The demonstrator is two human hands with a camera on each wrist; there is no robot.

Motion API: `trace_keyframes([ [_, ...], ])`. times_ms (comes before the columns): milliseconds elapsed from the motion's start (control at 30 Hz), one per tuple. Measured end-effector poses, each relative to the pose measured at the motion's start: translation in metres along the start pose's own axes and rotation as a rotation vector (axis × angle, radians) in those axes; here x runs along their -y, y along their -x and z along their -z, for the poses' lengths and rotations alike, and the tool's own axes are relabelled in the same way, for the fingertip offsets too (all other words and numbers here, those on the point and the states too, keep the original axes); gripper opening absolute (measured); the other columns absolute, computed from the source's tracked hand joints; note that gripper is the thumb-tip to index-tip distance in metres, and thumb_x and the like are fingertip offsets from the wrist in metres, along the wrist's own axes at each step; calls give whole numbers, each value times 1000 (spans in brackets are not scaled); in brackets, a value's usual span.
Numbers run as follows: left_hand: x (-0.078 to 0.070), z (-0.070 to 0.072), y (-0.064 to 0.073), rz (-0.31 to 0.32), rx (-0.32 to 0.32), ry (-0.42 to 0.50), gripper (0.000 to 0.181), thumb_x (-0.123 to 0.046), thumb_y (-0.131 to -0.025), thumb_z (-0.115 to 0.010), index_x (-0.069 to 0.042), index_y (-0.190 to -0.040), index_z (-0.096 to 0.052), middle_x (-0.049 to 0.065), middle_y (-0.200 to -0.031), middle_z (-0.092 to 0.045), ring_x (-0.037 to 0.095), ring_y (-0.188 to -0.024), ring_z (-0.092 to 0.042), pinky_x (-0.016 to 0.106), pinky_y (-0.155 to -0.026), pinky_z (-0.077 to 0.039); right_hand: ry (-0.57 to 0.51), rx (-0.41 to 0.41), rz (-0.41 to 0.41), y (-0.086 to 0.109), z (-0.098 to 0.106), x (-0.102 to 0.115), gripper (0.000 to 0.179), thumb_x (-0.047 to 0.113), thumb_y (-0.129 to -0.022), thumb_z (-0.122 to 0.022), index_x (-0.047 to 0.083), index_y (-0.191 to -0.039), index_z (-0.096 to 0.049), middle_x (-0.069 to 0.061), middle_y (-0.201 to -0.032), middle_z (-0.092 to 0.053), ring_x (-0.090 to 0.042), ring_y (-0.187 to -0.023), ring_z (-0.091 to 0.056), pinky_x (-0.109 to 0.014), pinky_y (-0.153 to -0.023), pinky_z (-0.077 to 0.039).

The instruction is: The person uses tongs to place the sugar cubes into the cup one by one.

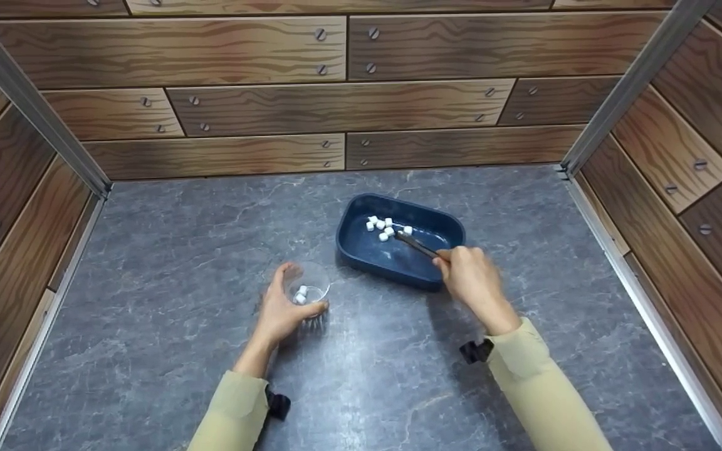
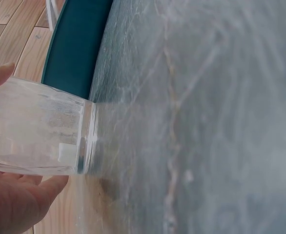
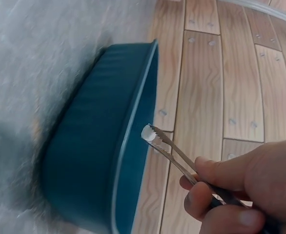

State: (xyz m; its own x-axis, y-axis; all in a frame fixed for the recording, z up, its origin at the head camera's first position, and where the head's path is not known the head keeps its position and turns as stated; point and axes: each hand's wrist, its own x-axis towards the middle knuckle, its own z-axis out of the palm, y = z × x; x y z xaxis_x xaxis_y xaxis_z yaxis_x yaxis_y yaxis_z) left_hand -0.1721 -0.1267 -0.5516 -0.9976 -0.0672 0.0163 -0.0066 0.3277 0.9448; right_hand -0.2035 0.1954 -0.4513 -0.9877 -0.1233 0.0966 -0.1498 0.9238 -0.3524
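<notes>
My left hand (image 1: 279, 313) holds a clear plastic cup (image 1: 312, 275) from the side, thumb and fingers around it. A couple of small white marshmallow-like pieces (image 1: 301, 295) lie at the cup's bottom, and the left wrist view shows its base at the grey surface. Over the right side of a dark blue tray (image 1: 392, 274), my right hand (image 1: 474, 279) grips metal tweezers (image 1: 418, 245). Their serrated tips pinch one white piece (image 3: 148, 132) above the tray's rim in the right wrist view. Several more white pieces (image 1: 380, 224) lie loose on the tray's floor.
Grey marbled tabletop (image 1: 198, 250) lies under everything. Wood-patterned panels (image 1: 254, 106) wall in the back and both sides, with metal edging (image 1: 649, 307) along the right. The cup stands to the left and nearer me than the tray.
</notes>
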Motion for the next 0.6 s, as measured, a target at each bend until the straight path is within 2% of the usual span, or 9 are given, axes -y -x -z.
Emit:
trace_keyframes([
  [233, 0, -1, 0, -5, 0, -8, 98, -26, -63, -94, -6, -142, -39, 13, -139, -53, 31, -129, -46, 47, -108, -33, -51, -36, 83, 4, 4, 17, 19, 16, -94, -67, 8, -109, -76, -9, -76, -69, -18, -52, -51, -32, -44, -40],
  [367, 2, 0, -1, -28, -6, 0, 99, -24, -62, -94, -3, -142, -39, 14, -138, -53, 32, -129, -46, 47, -108, -33, -67, -51, 141, 7, 4, 27, 18, 15, -94, -67, 8, -108, -77, -8, -75, -69, -16, -51, -50, -31, -44, -40],
  [600, 1, -1, -1, -6, -4, 19, 98, -23, -63, -94, -6, -142, -40, 13, -139, -52, 30, -130, -45, 46, -109, -31, -89, -41, 224, 13, 1, 47, 20, 17, -94, -68, 8, -110, -76, -7, -75, -69, -13, -48, -46, -30, -43, -39],
])
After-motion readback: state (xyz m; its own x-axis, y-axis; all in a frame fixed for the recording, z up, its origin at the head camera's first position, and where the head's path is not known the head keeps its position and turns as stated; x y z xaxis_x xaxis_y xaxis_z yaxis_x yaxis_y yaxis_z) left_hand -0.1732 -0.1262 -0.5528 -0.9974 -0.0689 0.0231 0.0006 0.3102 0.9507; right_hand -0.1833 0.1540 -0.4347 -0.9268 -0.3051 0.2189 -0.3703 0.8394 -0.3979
